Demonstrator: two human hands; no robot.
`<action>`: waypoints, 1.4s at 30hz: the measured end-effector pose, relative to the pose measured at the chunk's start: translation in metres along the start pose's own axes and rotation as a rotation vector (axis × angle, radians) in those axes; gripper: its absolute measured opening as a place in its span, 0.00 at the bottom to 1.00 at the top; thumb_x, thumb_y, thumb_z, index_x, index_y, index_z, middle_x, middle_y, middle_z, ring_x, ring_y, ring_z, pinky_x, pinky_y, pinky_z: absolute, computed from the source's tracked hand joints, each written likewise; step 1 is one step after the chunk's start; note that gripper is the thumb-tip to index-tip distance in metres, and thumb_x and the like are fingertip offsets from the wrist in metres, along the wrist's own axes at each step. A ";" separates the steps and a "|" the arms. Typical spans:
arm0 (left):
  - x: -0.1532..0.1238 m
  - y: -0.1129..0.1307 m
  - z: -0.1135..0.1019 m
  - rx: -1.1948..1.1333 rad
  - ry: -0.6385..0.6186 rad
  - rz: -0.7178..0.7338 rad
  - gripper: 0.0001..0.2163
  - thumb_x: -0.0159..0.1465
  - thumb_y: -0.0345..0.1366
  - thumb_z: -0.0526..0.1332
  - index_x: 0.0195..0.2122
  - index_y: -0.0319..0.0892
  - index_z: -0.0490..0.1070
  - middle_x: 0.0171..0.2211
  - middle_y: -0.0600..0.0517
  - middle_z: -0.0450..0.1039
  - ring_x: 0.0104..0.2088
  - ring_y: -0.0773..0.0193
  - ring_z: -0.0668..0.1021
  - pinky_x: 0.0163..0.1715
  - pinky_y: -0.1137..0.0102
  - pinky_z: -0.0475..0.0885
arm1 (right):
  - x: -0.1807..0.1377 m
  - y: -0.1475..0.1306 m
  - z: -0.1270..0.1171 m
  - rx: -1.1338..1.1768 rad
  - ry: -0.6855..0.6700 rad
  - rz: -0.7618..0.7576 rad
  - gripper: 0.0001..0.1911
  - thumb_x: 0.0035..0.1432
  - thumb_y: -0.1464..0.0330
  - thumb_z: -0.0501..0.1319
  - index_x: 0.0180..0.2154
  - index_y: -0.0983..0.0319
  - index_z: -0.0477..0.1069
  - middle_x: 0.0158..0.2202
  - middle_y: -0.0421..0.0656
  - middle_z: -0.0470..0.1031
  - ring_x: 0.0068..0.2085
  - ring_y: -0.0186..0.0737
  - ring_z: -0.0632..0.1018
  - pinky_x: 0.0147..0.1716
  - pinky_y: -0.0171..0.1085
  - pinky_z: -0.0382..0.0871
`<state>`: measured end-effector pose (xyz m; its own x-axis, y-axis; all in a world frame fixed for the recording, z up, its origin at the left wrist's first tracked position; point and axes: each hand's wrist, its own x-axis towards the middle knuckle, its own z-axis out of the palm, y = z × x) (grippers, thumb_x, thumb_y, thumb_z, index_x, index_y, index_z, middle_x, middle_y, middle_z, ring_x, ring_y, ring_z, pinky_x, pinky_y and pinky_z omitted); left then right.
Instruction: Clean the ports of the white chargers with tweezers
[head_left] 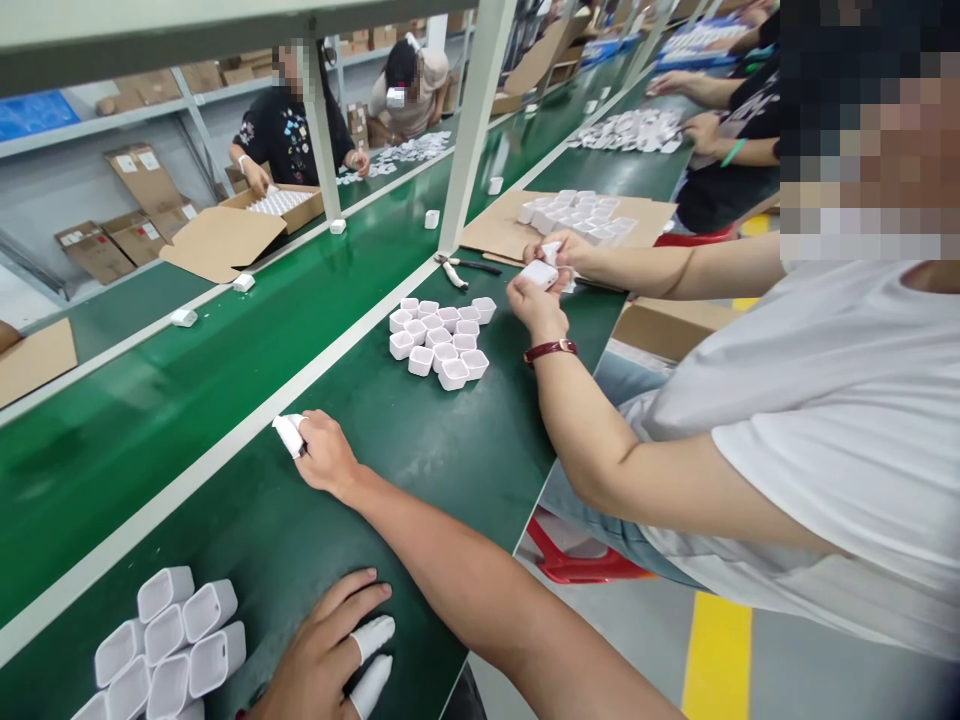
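My left hand [319,650] rests palm down on the green table at the bottom, its fingers spread and two of them in white finger covers. It holds nothing and lies to the right of a cluster of white plastic cups [169,635]. My right hand [328,455] reaches across the table to the pale divider strip. Its fingers are curled together, white-covered at the tips, with a small dark bit showing between them; what they hold is hidden. Farther ahead stands another cluster of white cups [441,338], out of reach of both hands.
To the right, a co-worker in a white shirt [757,440] holds a white piece [540,272]. Nippers [454,272] lie near the post [474,130]. A green belt [225,385] runs beyond the divider strip [300,378], with white cups [244,283] along its far edge.
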<state>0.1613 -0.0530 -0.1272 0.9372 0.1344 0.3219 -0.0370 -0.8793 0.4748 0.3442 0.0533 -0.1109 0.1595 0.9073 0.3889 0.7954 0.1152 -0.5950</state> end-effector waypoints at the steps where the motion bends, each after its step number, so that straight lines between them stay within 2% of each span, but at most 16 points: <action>1: -0.001 0.001 0.000 0.002 -0.006 -0.006 0.17 0.64 0.26 0.58 0.54 0.39 0.65 0.56 0.39 0.69 0.62 0.53 0.67 0.56 0.59 0.73 | 0.000 0.001 0.001 0.002 0.004 -0.004 0.05 0.53 0.75 0.54 0.26 0.62 0.65 0.28 0.45 0.69 0.30 0.39 0.66 0.35 0.36 0.61; 6: -0.002 0.002 -0.001 0.013 -0.032 -0.034 0.17 0.64 0.26 0.59 0.54 0.39 0.65 0.57 0.39 0.69 0.63 0.52 0.66 0.56 0.60 0.73 | 0.000 0.001 0.002 0.012 0.040 -0.020 0.06 0.53 0.75 0.54 0.27 0.62 0.67 0.29 0.45 0.70 0.31 0.41 0.67 0.36 0.38 0.63; 10: 0.001 0.001 -0.001 -0.009 0.021 -0.001 0.16 0.64 0.26 0.58 0.53 0.39 0.66 0.55 0.38 0.70 0.62 0.53 0.68 0.55 0.60 0.73 | 0.000 0.000 -0.003 0.027 0.148 -0.014 0.10 0.59 0.72 0.52 0.39 0.64 0.70 0.36 0.49 0.72 0.36 0.43 0.70 0.40 0.40 0.65; 13: 0.005 0.000 -0.001 -0.014 0.069 0.027 0.15 0.64 0.26 0.57 0.53 0.39 0.66 0.54 0.38 0.72 0.61 0.53 0.69 0.54 0.60 0.74 | -0.001 -0.002 -0.007 0.094 0.290 0.032 0.14 0.63 0.70 0.48 0.48 0.65 0.67 0.40 0.49 0.71 0.35 0.42 0.71 0.37 0.39 0.65; 15: 0.006 0.000 -0.002 -0.001 0.081 0.035 0.15 0.65 0.27 0.57 0.52 0.39 0.66 0.53 0.38 0.72 0.61 0.54 0.69 0.54 0.60 0.74 | -0.002 -0.003 -0.009 0.137 0.319 0.049 0.14 0.63 0.68 0.49 0.48 0.65 0.64 0.40 0.48 0.70 0.33 0.41 0.71 0.34 0.39 0.65; 19: 0.004 -0.002 -0.001 0.005 0.066 0.047 0.15 0.64 0.26 0.58 0.53 0.38 0.66 0.54 0.38 0.71 0.62 0.54 0.68 0.55 0.60 0.74 | -0.002 -0.006 -0.011 0.159 0.241 0.062 0.09 0.59 0.68 0.53 0.43 0.61 0.63 0.38 0.44 0.70 0.31 0.40 0.71 0.34 0.38 0.65; 23: 0.001 -0.003 0.002 0.003 0.043 0.026 0.16 0.64 0.25 0.58 0.53 0.39 0.66 0.55 0.39 0.70 0.62 0.53 0.67 0.55 0.59 0.74 | -0.001 -0.007 -0.012 0.163 0.208 0.100 0.11 0.55 0.70 0.56 0.42 0.60 0.61 0.37 0.43 0.70 0.32 0.40 0.72 0.36 0.39 0.67; 29: 0.001 -0.002 0.001 0.019 0.047 -0.001 0.16 0.65 0.26 0.58 0.54 0.41 0.67 0.55 0.41 0.71 0.61 0.53 0.69 0.54 0.59 0.74 | 0.001 -0.009 -0.014 0.124 0.164 0.104 0.09 0.58 0.67 0.56 0.41 0.61 0.62 0.40 0.45 0.69 0.37 0.42 0.72 0.39 0.41 0.68; 34: 0.004 -0.002 -0.003 0.027 0.048 0.014 0.15 0.65 0.27 0.58 0.52 0.40 0.68 0.53 0.41 0.72 0.59 0.54 0.71 0.54 0.60 0.75 | 0.003 -0.012 -0.019 0.079 0.150 0.208 0.18 0.62 0.66 0.54 0.51 0.66 0.61 0.44 0.50 0.66 0.39 0.46 0.71 0.41 0.45 0.69; 39: 0.006 -0.002 -0.002 0.031 0.083 0.003 0.13 0.66 0.28 0.57 0.51 0.42 0.69 0.52 0.42 0.74 0.58 0.55 0.72 0.53 0.62 0.76 | 0.004 -0.012 -0.019 0.037 0.148 0.177 0.30 0.64 0.61 0.54 0.63 0.68 0.52 0.47 0.52 0.65 0.40 0.48 0.70 0.42 0.48 0.69; 42: 0.006 0.000 -0.001 0.026 0.093 -0.031 0.13 0.66 0.27 0.57 0.51 0.43 0.70 0.52 0.42 0.74 0.58 0.55 0.73 0.52 0.62 0.76 | 0.003 -0.010 -0.016 0.029 0.181 0.170 0.31 0.64 0.60 0.54 0.63 0.67 0.53 0.49 0.51 0.65 0.41 0.47 0.70 0.42 0.46 0.69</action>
<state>0.1669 -0.0514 -0.1242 0.9014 0.2021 0.3829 0.0014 -0.8857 0.4642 0.3464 0.0487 -0.0922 0.3939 0.8278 0.3995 0.7317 -0.0193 -0.6814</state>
